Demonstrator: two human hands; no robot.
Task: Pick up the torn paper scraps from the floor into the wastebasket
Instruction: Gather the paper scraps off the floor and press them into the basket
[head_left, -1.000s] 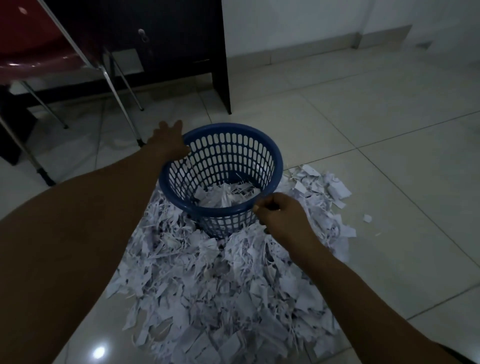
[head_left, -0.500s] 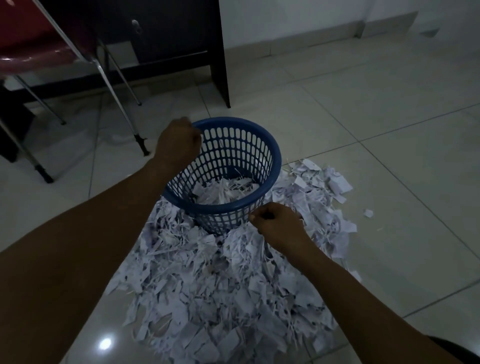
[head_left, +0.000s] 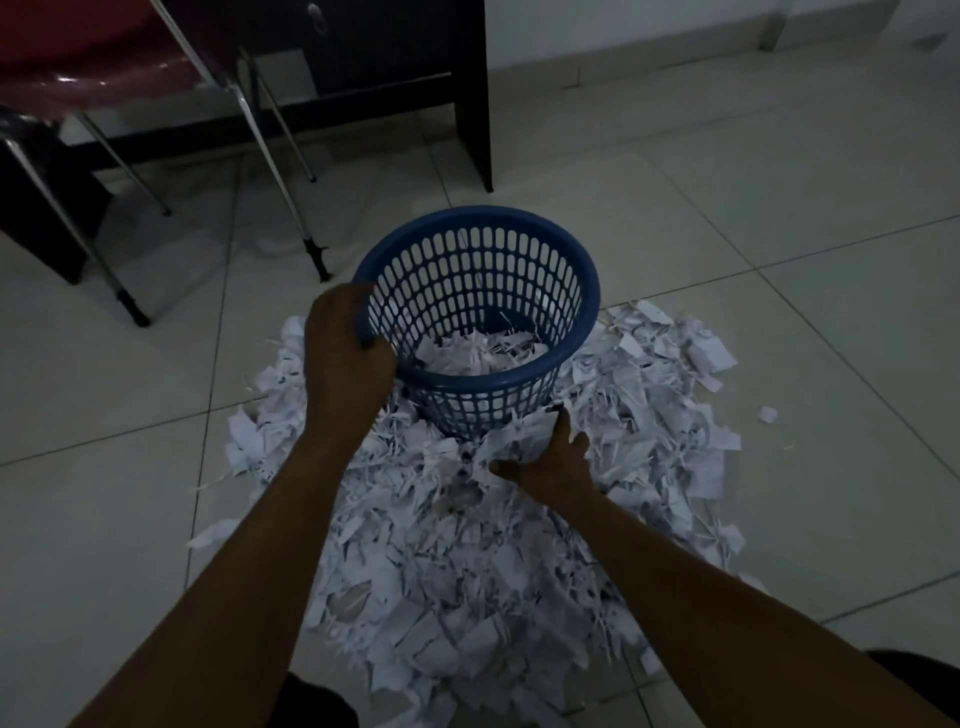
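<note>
Left hand (head_left: 345, 358): clenched on the near-left rim of the blue wastebasket (head_left: 519, 228).
Right hand (head_left: 550, 460): grasping a clump of paper scraps (head_left: 447, 571) just below the wastebasket.
Scraps: heaped on the floor beneath both forearms; some inside the wastebasket.

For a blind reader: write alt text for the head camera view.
A person's left hand grips the rim of a blue wastebasket while the right hand gathers paper scraps from a big pile on the tiled floor. Some scraps already lie inside; a chair stands behind.
</note>
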